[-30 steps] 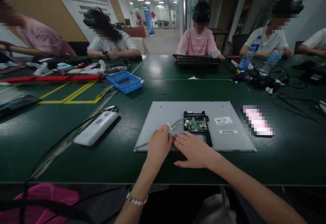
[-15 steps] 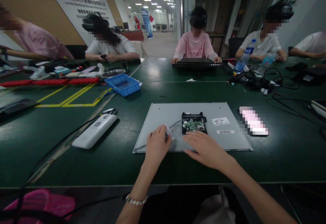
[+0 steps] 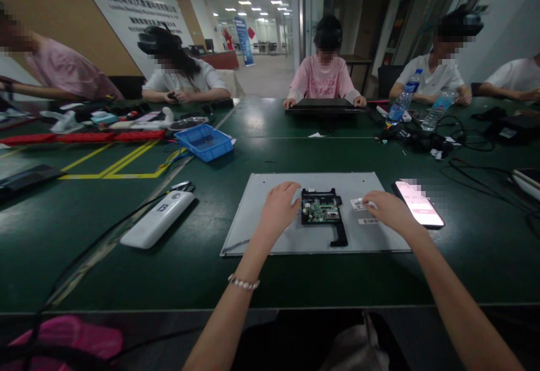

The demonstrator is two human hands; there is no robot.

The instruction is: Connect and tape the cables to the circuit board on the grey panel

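A flat grey metal panel (image 3: 261, 191) lies on the green table in front of me. At its middle a black plastic bracket (image 3: 340, 235) surrounds a green circuit board (image 3: 320, 211). Over the panel, just left of the board, is my left hand (image 3: 279, 209); its fingers reach toward the bracket with the thumb apart, and it covers the grey cables there. My right hand (image 3: 390, 212) hovers at the panel's right side, fingers bent loosely beside a white label (image 3: 358, 204). Nothing shows in its grasp. A short grey cable (image 3: 234, 247) lies at the panel's lower left corner.
A lit phone (image 3: 417, 205) lies right of the panel, a white power bank (image 3: 158, 219) with a black cable to its left. Farther back stand a blue tray (image 3: 205, 141), water bottles (image 3: 439, 109) and tangled black cables (image 3: 422, 138). Several people sit around the table.
My left hand has moved up and right to the board's left edge, over the cables. My right hand has left the board's lower edge and moved right toward the label, uncovering the bracket's lower arm.
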